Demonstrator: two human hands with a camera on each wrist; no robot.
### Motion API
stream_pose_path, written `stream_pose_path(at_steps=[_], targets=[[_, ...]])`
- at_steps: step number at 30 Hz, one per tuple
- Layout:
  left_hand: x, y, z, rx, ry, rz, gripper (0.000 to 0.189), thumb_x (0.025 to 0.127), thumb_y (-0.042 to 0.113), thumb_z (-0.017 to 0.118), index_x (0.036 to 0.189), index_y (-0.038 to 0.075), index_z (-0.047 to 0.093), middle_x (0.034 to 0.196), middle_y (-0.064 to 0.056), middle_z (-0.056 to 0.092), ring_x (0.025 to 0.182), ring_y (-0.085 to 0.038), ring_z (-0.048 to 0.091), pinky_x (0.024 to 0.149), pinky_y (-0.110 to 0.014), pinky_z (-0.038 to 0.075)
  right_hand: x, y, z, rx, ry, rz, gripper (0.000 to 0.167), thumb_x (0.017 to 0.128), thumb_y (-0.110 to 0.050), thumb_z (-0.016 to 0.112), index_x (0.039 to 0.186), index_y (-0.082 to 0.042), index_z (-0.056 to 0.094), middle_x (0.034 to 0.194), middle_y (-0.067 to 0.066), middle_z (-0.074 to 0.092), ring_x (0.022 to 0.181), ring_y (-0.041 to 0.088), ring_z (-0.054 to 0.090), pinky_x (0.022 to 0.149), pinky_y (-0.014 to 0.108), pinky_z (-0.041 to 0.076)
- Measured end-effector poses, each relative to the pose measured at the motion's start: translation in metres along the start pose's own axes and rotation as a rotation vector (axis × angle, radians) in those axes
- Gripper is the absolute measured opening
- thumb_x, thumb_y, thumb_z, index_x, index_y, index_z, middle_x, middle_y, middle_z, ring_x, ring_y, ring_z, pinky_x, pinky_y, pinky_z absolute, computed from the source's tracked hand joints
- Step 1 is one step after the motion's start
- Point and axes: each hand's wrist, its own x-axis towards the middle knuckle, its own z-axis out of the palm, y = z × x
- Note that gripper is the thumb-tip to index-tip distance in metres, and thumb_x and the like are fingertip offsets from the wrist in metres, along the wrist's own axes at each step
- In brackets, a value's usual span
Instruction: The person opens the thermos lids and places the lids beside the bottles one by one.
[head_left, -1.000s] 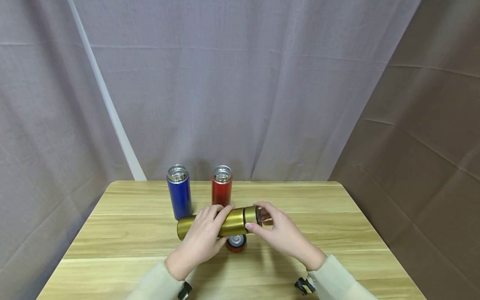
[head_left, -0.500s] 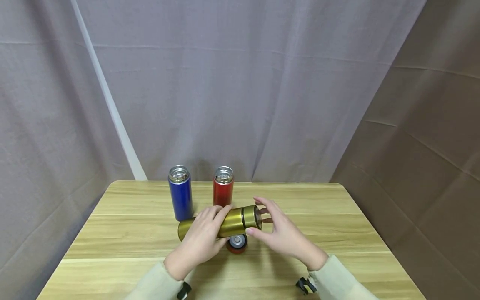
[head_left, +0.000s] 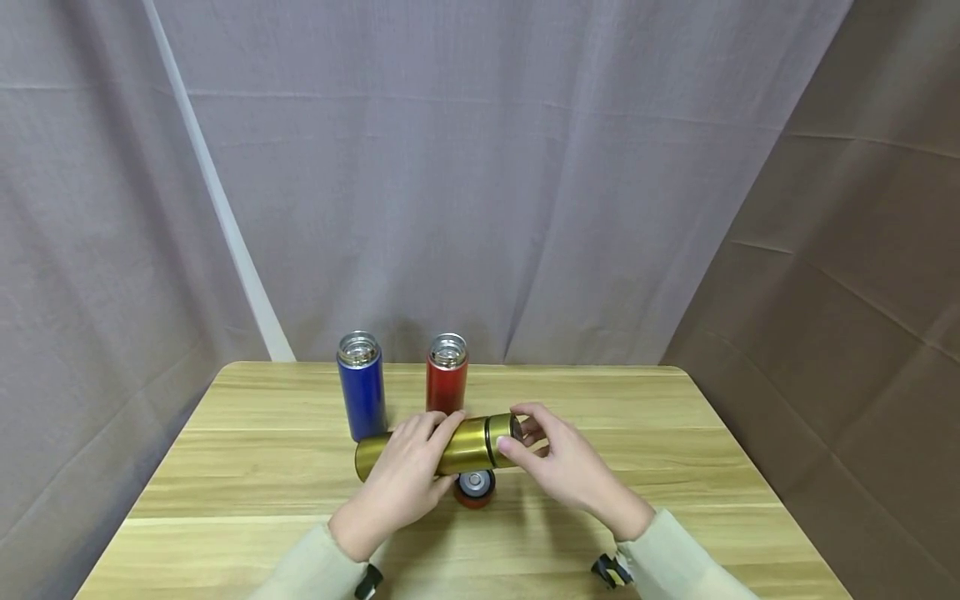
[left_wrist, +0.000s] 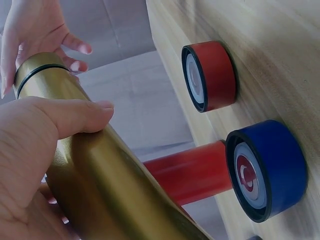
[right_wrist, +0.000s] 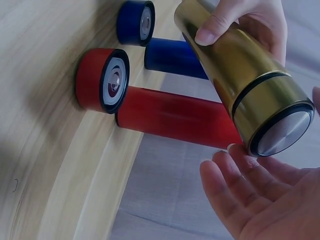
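My left hand (head_left: 405, 471) grips the body of a gold thermos bottle (head_left: 467, 448), which lies nearly level above the table. Its gold lid (right_wrist: 272, 107) points right, set off from the body by a dark ring. My right hand (head_left: 566, 467) is around the lid's end with the fingers loosely spread. In the right wrist view its fingertips (right_wrist: 220, 157) are right at the lid's lower edge, while the thumb barely shows at the frame's side. Behind the gold bottle stand a red bottle (head_left: 446, 387) and a blue bottle (head_left: 362, 400), both with bare, lidless mouths.
A red lid (left_wrist: 217, 75) rests on the wooden table (head_left: 600, 400), inner side up, below the gold bottle. Near it sits a blue lid (left_wrist: 282, 170), also upturned; in the head view it is hidden. Grey curtains (head_left: 450, 183) enclose the table's back and sides.
My right hand's fingers spread away from the lid's end half a second ago and have since drawn in around it again. The left hand keeps its grip.
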Motion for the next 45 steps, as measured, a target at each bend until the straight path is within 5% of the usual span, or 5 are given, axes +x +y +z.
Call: stream_pose_path(at_steps=[17,26,34,41,45], targets=[[-0.002,0.0,-0.001,-0.008,-0.014,-0.022,0.087,0.068,0.021,0.084,0.144,0.011,0.042,0.117,-0.007,0.055,0.109,-0.024,0.053,0.102,-0.042,0.037,-0.005,0.005,-0.001,-0.001,-0.027,-0.278,0.067,0.085,-0.029,0.074,0.143,-0.022,0.04,0.131,-0.007,0.049,0.111,0.012,0.053,0.088,0.032,0.052],[-0.003,0.002,-0.001,-0.01,-0.012,-0.024,0.085,0.069,0.02,0.084,0.143,0.012,0.042,0.116,-0.007,0.055,0.107,-0.024,0.053,0.101,-0.042,0.038,-0.006,0.003,0.001,-0.023,-0.003,-0.206,0.07,0.085,-0.049,0.069,0.144,-0.026,0.039,0.136,-0.003,0.043,0.113,0.012,0.051,0.088,0.035,0.051],[-0.004,0.003,0.001,-0.002,0.001,-0.003,0.085,0.068,0.018,0.084,0.142,0.01,0.044,0.116,-0.009,0.055,0.106,-0.026,0.054,0.1,-0.043,0.039,-0.005,0.002,0.004,0.007,0.007,-0.022,0.06,0.086,-0.055,0.065,0.131,-0.018,0.052,0.102,-0.005,0.064,0.09,0.011,0.06,0.077,0.032,0.053],[-0.005,0.003,0.0,-0.024,-0.011,-0.012,0.088,0.067,0.019,0.085,0.143,0.012,0.042,0.116,-0.008,0.056,0.106,-0.024,0.053,0.1,-0.042,0.039,-0.008,0.006,0.001,-0.023,-0.033,-0.16,0.065,0.086,-0.048,0.068,0.139,-0.018,0.046,0.117,-0.009,0.057,0.097,0.008,0.058,0.085,0.036,0.052],[-0.006,0.004,0.0,-0.057,-0.031,-0.035,0.089,0.067,0.02,0.086,0.144,0.013,0.042,0.117,-0.007,0.056,0.108,-0.024,0.053,0.1,-0.043,0.039,-0.011,0.006,-0.003,-0.054,-0.052,-0.256,0.067,0.087,-0.043,0.069,0.144,-0.028,0.038,0.13,-0.011,0.048,0.109,0.011,0.055,0.091,0.04,0.049]])
